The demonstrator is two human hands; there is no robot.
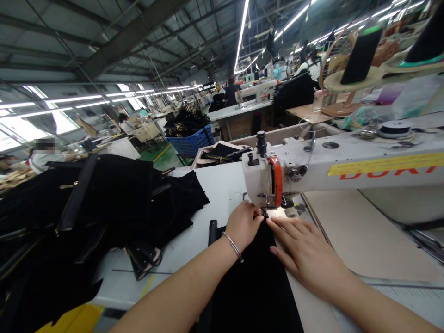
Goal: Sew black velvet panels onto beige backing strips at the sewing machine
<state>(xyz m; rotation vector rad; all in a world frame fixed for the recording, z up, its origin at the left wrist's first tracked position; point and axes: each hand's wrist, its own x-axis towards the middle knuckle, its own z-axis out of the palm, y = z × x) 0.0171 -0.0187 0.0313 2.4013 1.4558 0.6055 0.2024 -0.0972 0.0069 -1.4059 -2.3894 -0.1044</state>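
A black fabric piece (255, 282) lies on the sewing machine's bed and runs toward me, its far end under the machine head (258, 180). My left hand (244, 222), with a silver bracelet on the wrist, is closed at the fabric's far end near the presser foot (265, 214); thumb and index finger pinch its edge. My right hand (301, 245) lies flat with fingers stretched out, just right of the foot, over the fabric's right edge and the pale surface. A black strip (212, 233) sits at the fabric's left side.
A large heap of black pieces (114, 194) covers the table's left side. Behind the table are a tray of black parts (222, 152) and a blue crate (190, 141). The machine arm (364, 152) extends right, below thread cones (360, 58). People sit farther back.
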